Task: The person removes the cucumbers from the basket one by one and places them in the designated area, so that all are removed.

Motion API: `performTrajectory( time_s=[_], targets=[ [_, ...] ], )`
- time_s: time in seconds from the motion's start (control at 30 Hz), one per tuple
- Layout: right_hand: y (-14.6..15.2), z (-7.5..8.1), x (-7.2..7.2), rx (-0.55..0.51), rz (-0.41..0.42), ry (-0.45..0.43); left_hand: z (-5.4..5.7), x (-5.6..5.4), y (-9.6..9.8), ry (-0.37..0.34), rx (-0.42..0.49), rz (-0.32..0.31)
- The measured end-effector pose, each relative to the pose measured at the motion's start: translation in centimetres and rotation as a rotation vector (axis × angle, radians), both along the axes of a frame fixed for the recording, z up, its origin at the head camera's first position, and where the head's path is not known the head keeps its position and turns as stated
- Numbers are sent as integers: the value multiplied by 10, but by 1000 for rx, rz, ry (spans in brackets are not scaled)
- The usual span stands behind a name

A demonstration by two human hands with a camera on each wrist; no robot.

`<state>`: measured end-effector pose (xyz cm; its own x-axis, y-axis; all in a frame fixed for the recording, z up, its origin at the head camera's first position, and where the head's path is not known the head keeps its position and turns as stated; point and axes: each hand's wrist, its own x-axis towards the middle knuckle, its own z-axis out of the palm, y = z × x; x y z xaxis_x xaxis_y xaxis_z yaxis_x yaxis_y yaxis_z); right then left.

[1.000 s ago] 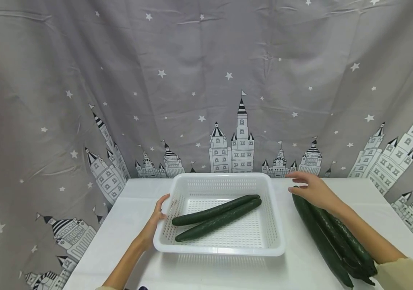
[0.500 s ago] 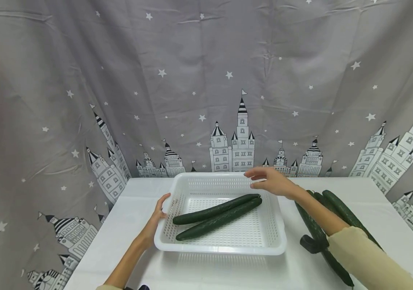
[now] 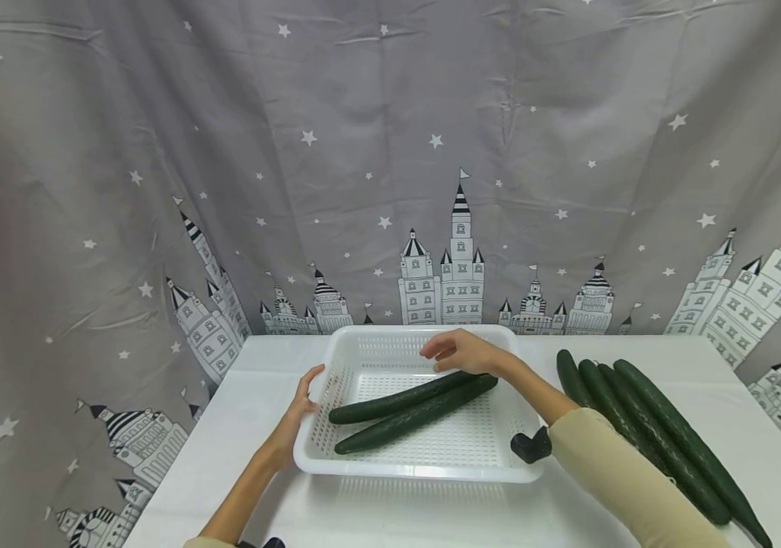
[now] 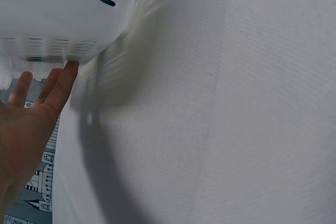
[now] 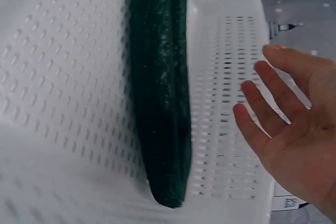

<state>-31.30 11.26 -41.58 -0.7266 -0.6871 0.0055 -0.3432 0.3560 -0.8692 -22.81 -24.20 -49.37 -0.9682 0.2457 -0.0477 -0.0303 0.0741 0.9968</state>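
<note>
A white perforated plastic basket [image 3: 418, 473] stands on the table with two long dark green cucumbers [image 3: 412, 420] lying slantwise side by side in it. At the basket's left side is my left hand [image 3: 291, 422]; in the left wrist view its extended fingers [image 4: 62, 90] reach the slotted wall from outside. My right hand [image 3: 466, 354] hovers over the basket's back part, above the far ends of the cucumbers, holding nothing. The right wrist view shows its fingers [image 5: 268, 98] spread and slightly bent, apart from the cucumbers [image 5: 160, 87].
Several more cucumbers [image 3: 688, 434] lie together in a slanting row on the white-covered table [image 3: 418, 517], right of the basket. Behind the table hangs a grey curtain [image 3: 336, 91] with castles and stars. A black wrist device [image 3: 530, 445] on the right sleeve overlaps the basket's right rim.
My right hand has moved left, from above the cucumbers on the table to over the basket, uncovering the row at the right. My left hand has stayed at the basket's left side.
</note>
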Motion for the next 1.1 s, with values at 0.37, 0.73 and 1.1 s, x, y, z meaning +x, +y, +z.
performTrajectory(
  time_s=[0.37, 0.73, 1.1],
  targets=[
    [-27, -33, -10, 133, 43, -50, -3, 0, 2, 3, 18, -9],
    [-33, -44, -12, 326, 82, 38, 0, 0, 0, 10, 14, -3],
    [-34, -41, -10, 349, 176, 100, -2, 0, -1, 17, 17, -9]
  ],
)
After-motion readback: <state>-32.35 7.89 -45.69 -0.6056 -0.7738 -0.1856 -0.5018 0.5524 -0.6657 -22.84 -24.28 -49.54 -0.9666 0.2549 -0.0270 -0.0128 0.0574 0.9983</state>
